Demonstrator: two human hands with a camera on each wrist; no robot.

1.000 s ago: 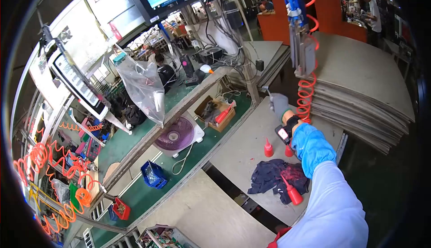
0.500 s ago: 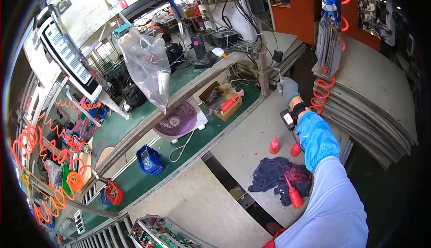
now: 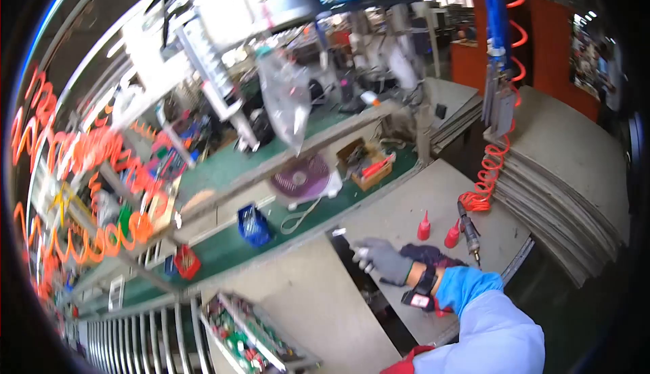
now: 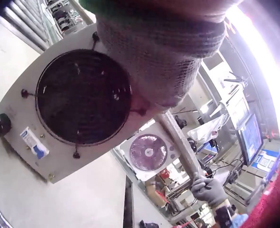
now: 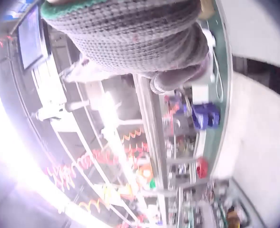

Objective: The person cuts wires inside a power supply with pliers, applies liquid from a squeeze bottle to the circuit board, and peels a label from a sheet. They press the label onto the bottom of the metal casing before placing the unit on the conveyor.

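Note:
My right hand (image 3: 386, 260), in a grey knitted glove, is over the bench near a dark cloth (image 3: 423, 253). Its fingers curl round a thin metal tool (image 3: 340, 232), whose pale tip points up-left over the dark gap in the bench. In the right wrist view the glove hides the tool. My left hand (image 4: 154, 52), also gloved, shows only in the left wrist view, overlapping the edge of a grey metal casing (image 4: 16, 147) with a round dark grille; I cannot tell how its fingers close. Green circuit boards show inside an open casing (image 3: 277, 357) in the head view.
An air screwdriver (image 3: 469, 232) on a red coiled hose (image 3: 489, 184) stands near two red squeeze bottles (image 3: 424, 227). Stacked boards (image 3: 555, 171) are at right. Beyond the bench are a purple fan (image 3: 301, 177), a blue bin (image 3: 253, 225) and a red bin (image 3: 186, 262).
My right hand has come back from the bench's far end toward me and left, still holding the thin tool. The air screwdriver has come into view. The head view has shifted.

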